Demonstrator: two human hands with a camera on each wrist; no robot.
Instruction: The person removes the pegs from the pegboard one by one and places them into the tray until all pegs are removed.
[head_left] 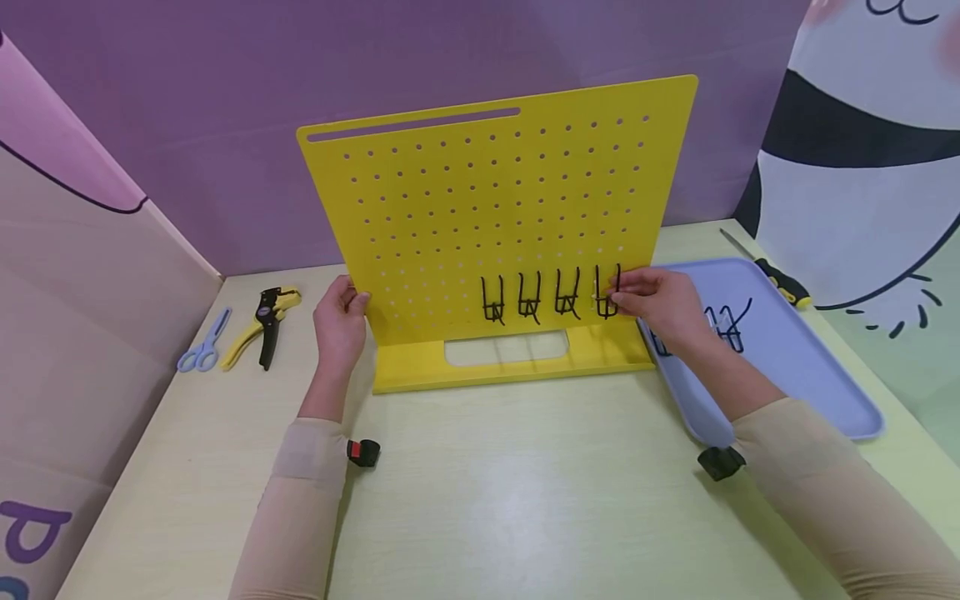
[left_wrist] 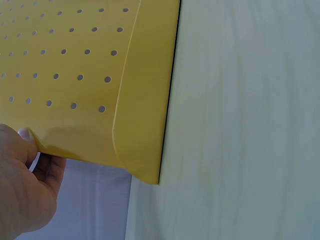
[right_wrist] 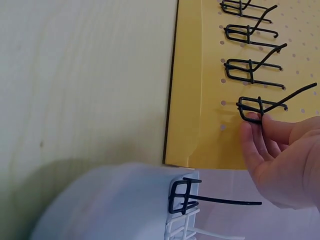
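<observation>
– why two hands lol?
– left fingers pinch the yellow pegboard by its edge, prolly steadying it; right fingers pinch the rightmost hook, low on the pegboard, guessing for alignment

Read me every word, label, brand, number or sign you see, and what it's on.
Left backdrop: one sideways purple letter, "p" or "d", I can't tell which; below it, a cut-off blue character, unreadable.
Wire stripper: round mark, too small to read.
Yellow pegboard: none.
</observation>
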